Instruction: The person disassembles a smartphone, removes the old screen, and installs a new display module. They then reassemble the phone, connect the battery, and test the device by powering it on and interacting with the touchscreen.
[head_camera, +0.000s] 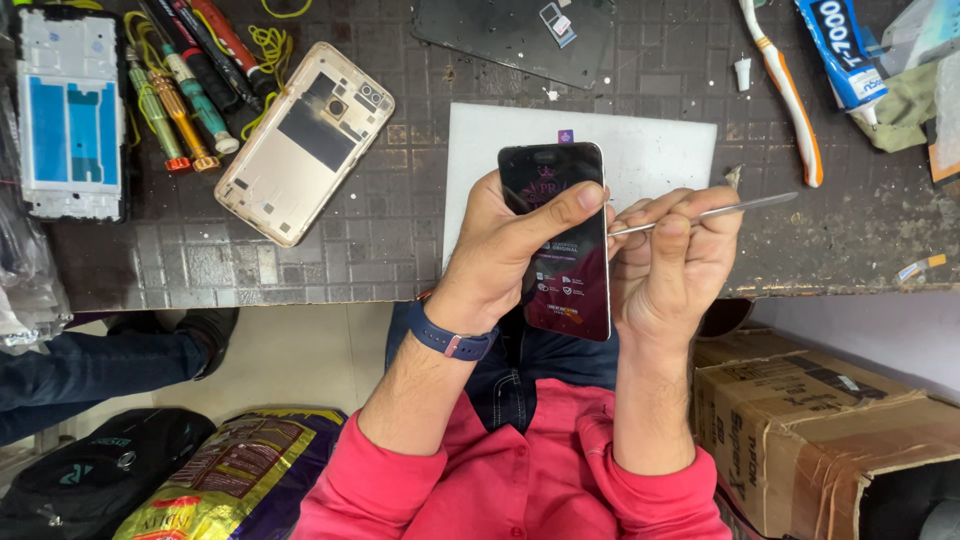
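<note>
My left hand (505, 245) grips a black smartphone (565, 270) upright, thumb laid across its screen, which carries a printed film. My right hand (670, 265) pinches a thin metal pry tool (720, 211) whose tip meets the phone's right edge. Both hands hover over the front edge of the dark tiled bench (350, 270), above a white sheet (650, 150). A blue band sits on my left wrist.
A gold phone back shell (303, 140) lies at left beside several screwdrivers (180, 100) and a white phone frame (68, 110). A black panel (510, 35), a toothbrush (790, 95) and a glue tube (840, 50) lie at the back. A cardboard box (810, 430) stands lower right; bags lower left.
</note>
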